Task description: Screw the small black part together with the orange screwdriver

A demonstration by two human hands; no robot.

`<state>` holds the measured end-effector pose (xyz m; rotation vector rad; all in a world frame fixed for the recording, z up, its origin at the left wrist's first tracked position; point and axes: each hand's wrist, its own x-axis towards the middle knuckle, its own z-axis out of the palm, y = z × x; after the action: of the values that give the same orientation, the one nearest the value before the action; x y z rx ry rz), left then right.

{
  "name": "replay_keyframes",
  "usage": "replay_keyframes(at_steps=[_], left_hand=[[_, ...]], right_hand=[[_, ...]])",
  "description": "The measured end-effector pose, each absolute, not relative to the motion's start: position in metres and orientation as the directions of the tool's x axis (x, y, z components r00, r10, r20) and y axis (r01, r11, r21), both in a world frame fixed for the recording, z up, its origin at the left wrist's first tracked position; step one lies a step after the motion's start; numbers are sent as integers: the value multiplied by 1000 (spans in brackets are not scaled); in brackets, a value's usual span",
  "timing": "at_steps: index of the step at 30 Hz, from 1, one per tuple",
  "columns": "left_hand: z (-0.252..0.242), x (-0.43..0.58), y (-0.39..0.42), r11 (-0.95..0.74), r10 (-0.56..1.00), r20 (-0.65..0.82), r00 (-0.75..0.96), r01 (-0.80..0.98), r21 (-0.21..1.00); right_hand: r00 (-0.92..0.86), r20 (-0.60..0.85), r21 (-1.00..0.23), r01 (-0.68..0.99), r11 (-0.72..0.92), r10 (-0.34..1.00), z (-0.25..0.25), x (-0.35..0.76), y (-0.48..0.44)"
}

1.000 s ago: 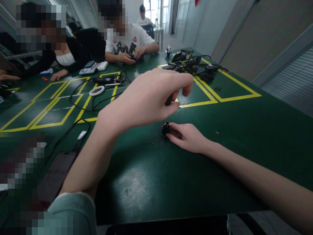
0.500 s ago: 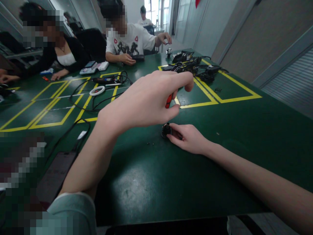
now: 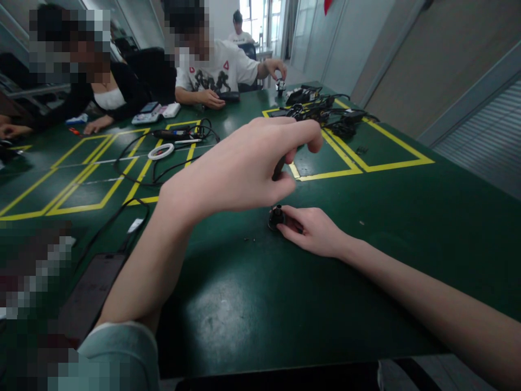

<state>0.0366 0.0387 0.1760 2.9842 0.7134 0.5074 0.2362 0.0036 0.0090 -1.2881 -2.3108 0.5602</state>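
My left hand (image 3: 240,163) is raised over the table, its fingers curled round a screwdriver (image 3: 279,169). Only a dark patch of the handle shows between thumb and fingers; most of the tool is hidden behind the hand. Just below, my right hand (image 3: 313,231) rests on the green tabletop and pinches a small black round part (image 3: 277,218) with a short post standing up from it. Whether the screwdriver's tip touches this part cannot be made out. A pair of tiny screws (image 3: 249,239) lies to the left of the part.
A phone (image 3: 91,288) with a cable lies at left. Beyond are a white ring (image 3: 161,151), a black corded tool (image 3: 175,133) and a heap of black cables and adapters (image 3: 321,111). Two people sit across the table; one person's hand (image 3: 275,68) holds a small device.
The handle between my left fingers showed red before and shows dark now, so it has turned in place. Both my hands stay nearly where they were.
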Motion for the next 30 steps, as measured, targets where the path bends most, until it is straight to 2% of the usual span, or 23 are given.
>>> replay_keyframes(at_steps=[30], left_hand=[[174,38,42,-907,415,325,850,412,81]], right_hand=[[-469,152,-533,702,472,870,9,236,3]])
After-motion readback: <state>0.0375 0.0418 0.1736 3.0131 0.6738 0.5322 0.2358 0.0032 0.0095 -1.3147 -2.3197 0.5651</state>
